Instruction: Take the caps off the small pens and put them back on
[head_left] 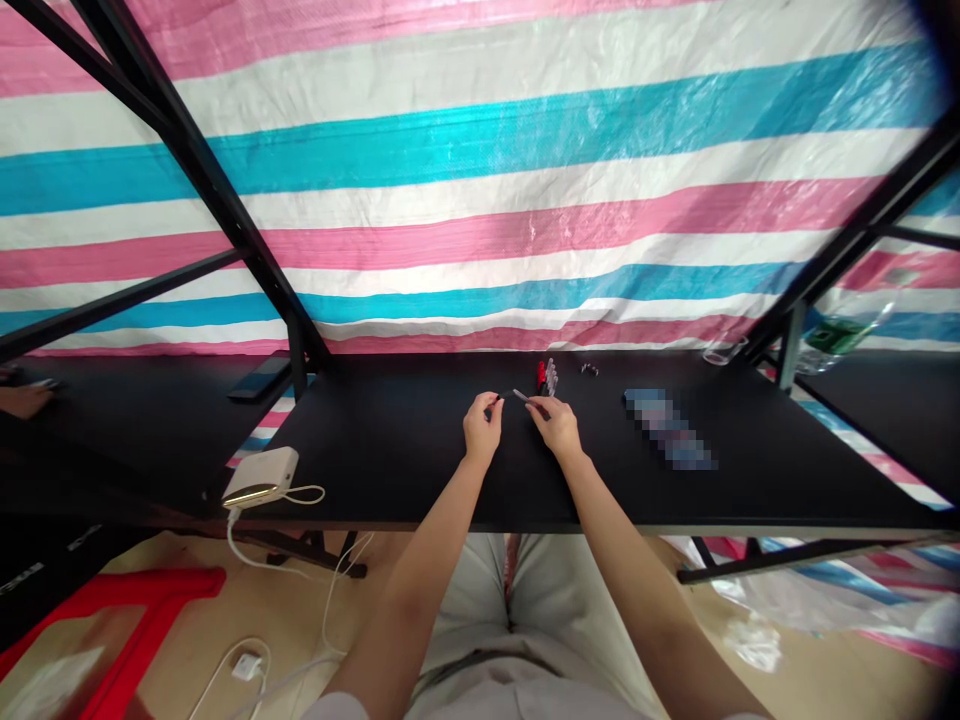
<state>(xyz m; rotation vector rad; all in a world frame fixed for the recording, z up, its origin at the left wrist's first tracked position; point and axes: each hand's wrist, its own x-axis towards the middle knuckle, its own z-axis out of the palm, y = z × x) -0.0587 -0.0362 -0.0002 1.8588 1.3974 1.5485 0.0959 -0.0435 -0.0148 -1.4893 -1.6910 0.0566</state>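
Over the middle of the black table [405,460], my left hand [483,426] pinches a small dark piece, too small to name. Just to its right, my right hand [553,424] pinches a thin grey stick-like piece [521,397]. The inner ends of the two pieces come close together; whether they touch is unclear. Behind my right hand stand a red item [541,376] and a row of several small grey-white pieces [552,376]. A small dark and silvery item [589,370] lies farther right.
A white box with a cable [264,474] sits at the table's left front corner. At right are a blurred flat item [670,428], a clear cup [724,350] and a bottle [836,338]. Another person's hand [26,400] shows far left. Black frame bars flank the table.
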